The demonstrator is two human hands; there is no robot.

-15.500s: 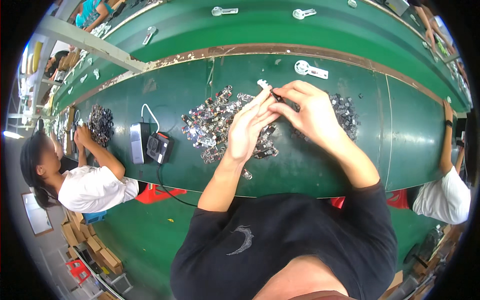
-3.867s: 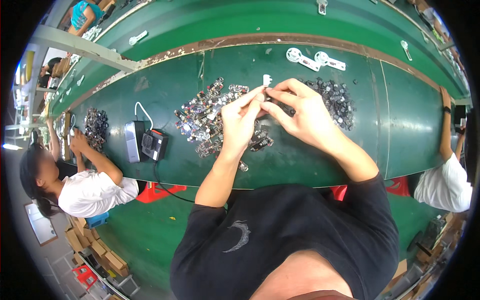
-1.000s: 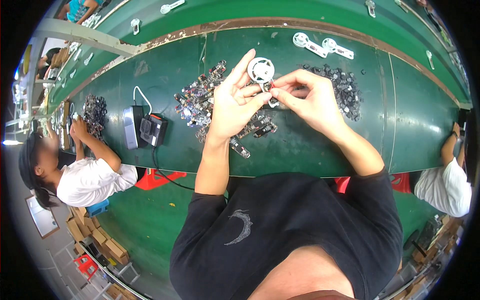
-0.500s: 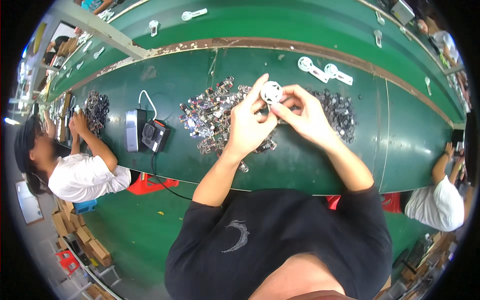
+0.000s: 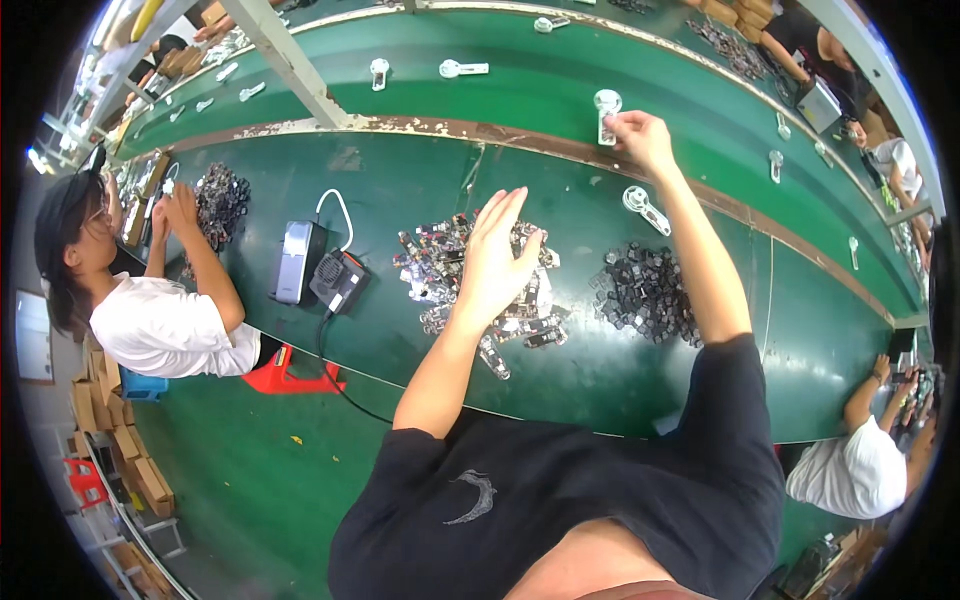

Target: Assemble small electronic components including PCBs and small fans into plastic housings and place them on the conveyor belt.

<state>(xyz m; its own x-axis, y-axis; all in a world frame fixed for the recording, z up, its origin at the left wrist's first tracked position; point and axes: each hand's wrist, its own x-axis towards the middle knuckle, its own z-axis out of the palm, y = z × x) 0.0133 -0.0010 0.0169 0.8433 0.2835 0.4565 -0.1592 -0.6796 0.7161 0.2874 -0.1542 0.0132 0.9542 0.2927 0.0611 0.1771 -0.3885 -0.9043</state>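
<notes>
Here the right hand (image 5: 640, 140) pinches a white fan part (image 5: 606, 110); left hand (image 5: 497, 262) flat open.

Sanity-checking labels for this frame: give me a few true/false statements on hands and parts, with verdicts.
1. The right hand holds a white round-headed part out over the far belt. True.
2. The left hand is clenched around a tool. False: it is open, fingers spread, above the pile of metallic parts.
3. A pile of dark small parts lies to the right of the metallic pile. True.
4. The grey box device sits to the right of both piles. False: it sits to their left, beside a black device.
5. Another white part lies on the table below the right hand. True.
</notes>
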